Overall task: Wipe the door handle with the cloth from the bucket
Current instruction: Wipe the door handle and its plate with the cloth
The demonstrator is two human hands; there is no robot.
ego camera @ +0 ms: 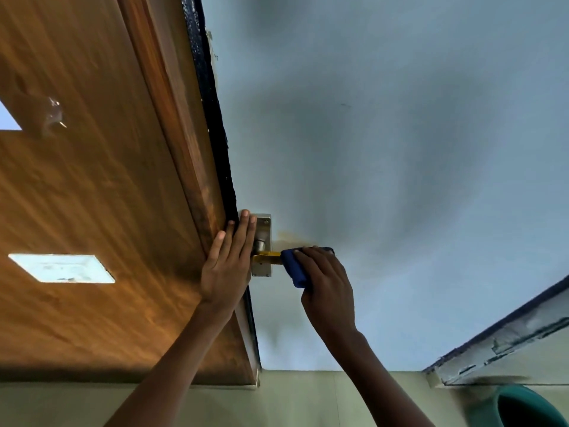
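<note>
A brass door handle (266, 257) sticks out from a silver plate (264, 229) on the pale blue door (400, 149). A dark blue cloth (294, 266) is wrapped over the outer end of the handle, and my right hand (328, 288) is closed around that cloth. My left hand (229, 263) lies flat with fingers straight against the door's edge, partly covering the silver plate. The teal bucket (517, 408) stands on the floor at the bottom right, cut off by the frame.
The brown wooden door frame (92, 180) fills the left side, with a dark strip along the door's edge. A pale green floor (308, 402) runs along the bottom. A chipped white and blue ledge (508, 337) crosses the lower right.
</note>
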